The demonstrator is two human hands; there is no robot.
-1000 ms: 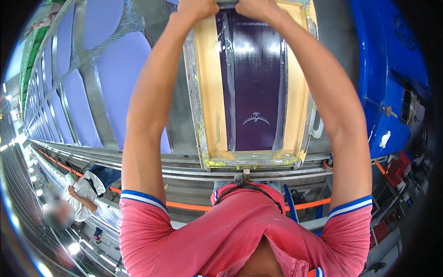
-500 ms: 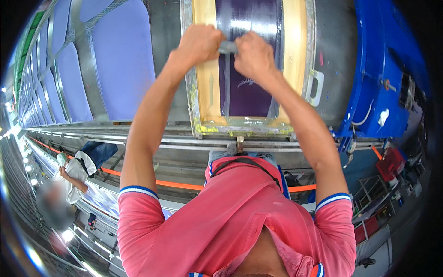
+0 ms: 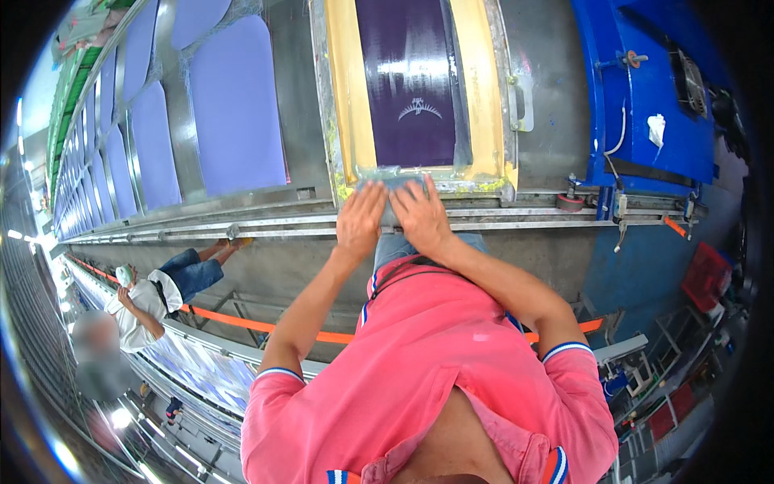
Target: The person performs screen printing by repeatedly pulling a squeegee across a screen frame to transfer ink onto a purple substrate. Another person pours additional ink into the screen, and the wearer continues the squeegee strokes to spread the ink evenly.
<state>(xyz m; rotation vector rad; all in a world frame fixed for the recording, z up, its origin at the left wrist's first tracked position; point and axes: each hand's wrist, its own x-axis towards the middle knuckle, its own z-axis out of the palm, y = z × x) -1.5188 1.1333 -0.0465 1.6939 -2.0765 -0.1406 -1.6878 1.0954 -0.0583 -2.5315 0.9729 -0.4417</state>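
Observation:
At the near end of the yellow-bordered screen frame (image 3: 489,89), my left hand (image 3: 360,222) and my right hand (image 3: 418,218) hold a grey squeegee (image 3: 379,173), fingers bent over it and pointing away from me. The squeegee rests across the frame's near edge, partly hidden by my fingers. Inside the frame, dark purple ink (image 3: 411,64) covers the middle, with a pale emblem (image 3: 418,109) showing near its lower end.
Light purple panels (image 3: 234,105) line the long metal table at left. A blue machine (image 3: 653,89) stands at right beside metal rails (image 3: 282,223). A co-worker (image 3: 145,306) in a white top is at lower left. An orange rail (image 3: 250,323) runs behind me.
My hands and the squeegee have come from the far end of the frame down to its near edge, toward my body, with the elbows now more bent.

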